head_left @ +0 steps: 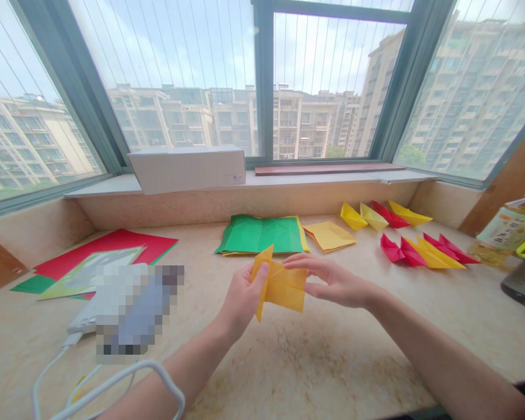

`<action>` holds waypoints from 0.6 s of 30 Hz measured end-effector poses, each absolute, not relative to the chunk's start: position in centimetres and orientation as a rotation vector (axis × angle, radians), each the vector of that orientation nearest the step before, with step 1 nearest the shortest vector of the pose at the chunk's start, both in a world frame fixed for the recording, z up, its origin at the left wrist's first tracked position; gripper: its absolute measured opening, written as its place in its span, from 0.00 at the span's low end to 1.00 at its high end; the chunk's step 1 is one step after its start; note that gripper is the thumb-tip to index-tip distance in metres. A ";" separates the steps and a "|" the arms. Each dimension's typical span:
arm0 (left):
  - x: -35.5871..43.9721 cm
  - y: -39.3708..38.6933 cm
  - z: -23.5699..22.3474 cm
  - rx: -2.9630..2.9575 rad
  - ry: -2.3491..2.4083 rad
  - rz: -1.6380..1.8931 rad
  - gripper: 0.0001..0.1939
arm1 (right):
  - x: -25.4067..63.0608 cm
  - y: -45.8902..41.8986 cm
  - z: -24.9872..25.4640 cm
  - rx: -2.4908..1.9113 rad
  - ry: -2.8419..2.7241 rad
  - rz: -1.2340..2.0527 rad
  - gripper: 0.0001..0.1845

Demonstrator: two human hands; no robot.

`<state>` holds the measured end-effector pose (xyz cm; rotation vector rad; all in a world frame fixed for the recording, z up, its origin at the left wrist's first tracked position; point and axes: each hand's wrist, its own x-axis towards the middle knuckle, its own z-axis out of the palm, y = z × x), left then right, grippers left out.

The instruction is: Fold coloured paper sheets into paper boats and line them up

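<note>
A partly folded yellow sheet of origami paper (286, 286) is held up above the counter, creased, with a pointed flap standing along its left side. My left hand (246, 291) pinches that flap, thumb in front and the other fingers behind it. At the paper's right edge is my right hand (332, 280), fingers apart and fingertips at the upper right corner; whether they grip or only touch it I cannot tell. Beyond the hands lie creased green paper (260, 233) over yellow sheets, and a folded yellow-orange paper (331, 235).
Folded paper boats (374, 216) and other folded pieces (435, 252) sit at the right back. Bottles (507, 230) stand far right. Red sheets (114, 248), a blurred-out object (140, 315) and a white cable (114, 379) lie left. A white box (188, 169) rests on the sill.
</note>
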<state>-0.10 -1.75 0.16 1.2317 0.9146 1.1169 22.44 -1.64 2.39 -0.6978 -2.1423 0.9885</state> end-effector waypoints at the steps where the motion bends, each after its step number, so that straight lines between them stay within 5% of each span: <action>1: -0.1 -1.8 0.1 1.230 0.906 1.121 0.24 | 22.5 -1.6 2.3 -0.701 -2.149 0.995 0.24; 18: -0.1 -2.1 -0.3 1.543 1.022 1.010 0.19 | 20.8 -0.8 0.1 -0.887 -1.960 0.624 0.16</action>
